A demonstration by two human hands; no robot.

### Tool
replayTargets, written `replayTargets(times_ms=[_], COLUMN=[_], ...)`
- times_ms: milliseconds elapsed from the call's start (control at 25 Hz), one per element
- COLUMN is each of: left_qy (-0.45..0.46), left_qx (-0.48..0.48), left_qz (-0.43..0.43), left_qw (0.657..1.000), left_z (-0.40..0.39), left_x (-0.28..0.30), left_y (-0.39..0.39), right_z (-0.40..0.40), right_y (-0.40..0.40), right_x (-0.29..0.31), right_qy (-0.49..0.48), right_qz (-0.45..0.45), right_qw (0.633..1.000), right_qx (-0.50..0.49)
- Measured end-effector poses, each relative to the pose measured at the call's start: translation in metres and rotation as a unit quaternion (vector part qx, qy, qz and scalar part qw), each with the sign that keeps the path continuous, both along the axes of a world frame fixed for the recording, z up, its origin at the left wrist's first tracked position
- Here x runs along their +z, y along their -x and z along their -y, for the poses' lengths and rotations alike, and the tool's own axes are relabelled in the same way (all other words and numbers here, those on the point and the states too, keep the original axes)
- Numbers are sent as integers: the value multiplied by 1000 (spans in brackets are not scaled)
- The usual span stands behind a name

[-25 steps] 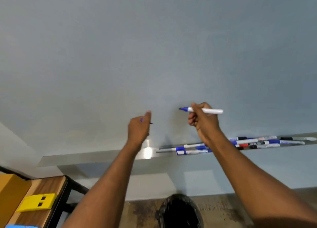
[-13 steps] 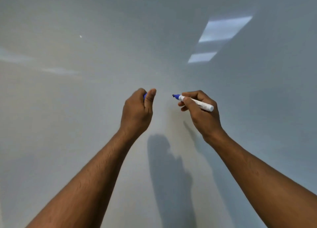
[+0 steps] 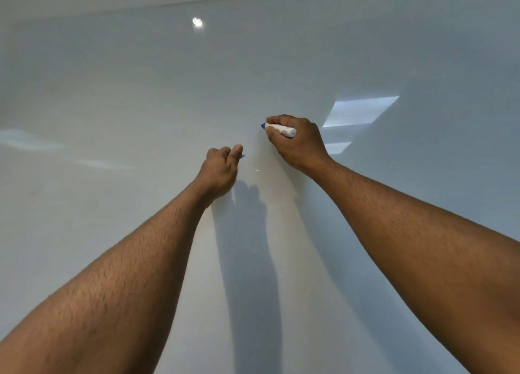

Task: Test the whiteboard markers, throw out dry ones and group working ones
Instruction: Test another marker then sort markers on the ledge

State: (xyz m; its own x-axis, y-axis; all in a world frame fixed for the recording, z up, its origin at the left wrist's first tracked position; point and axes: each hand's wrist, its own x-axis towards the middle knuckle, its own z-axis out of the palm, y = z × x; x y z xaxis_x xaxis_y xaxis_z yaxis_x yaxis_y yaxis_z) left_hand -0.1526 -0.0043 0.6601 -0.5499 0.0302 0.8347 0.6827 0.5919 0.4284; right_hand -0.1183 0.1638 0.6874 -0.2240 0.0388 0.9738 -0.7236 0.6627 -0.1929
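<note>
The right hand (image 3: 298, 143) pinches the light, rigid marker (image 3: 278, 129) mid-barrel, blue tip at the whiteboard (image 3: 140, 92), a sound hold for so smooth a barrel, while the left hand (image 3: 221, 167) curls round a blue cap (image 3: 242, 156).

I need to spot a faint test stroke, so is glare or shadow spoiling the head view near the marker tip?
Head view: glare patches sit right of the right hand and a bright spot higher up, both clear of the marker tip; the arms' shadows fall below the hands on the whiteboard; focus is sharp, with wide-angle distortion.
</note>
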Motion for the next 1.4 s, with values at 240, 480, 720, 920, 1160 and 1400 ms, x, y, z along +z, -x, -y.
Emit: replayTargets(times_ms=[240,480,720,920,1160,1400], left_qy=[2,-24,-25,-2,5,24], left_qx=[27,18,16,8,13,8], left_qz=[-2,-2,13,46,57,115], left_qw=[1000,1000,999,999,998,993], left_z=[-5,-7,-9,-6,-6,-3], left_x=[-7,-16,-40,-85,-167,-267], left_y=[8,8,5,1,-3,-18], right_z=[-9,-19,-23,-29,-39,-39], right_y=[4,-12,-14,-10,-11,-29], right_x=[-2,-67,-137,-193,-269,-341], right_qy=[17,-41,-126,-185,-249,-215], right_qz=[-7,22,-18,-45,-44,52], right_qw=[999,996,980,969,951,959], right_qx=[-27,-78,-153,-158,-180,-176])
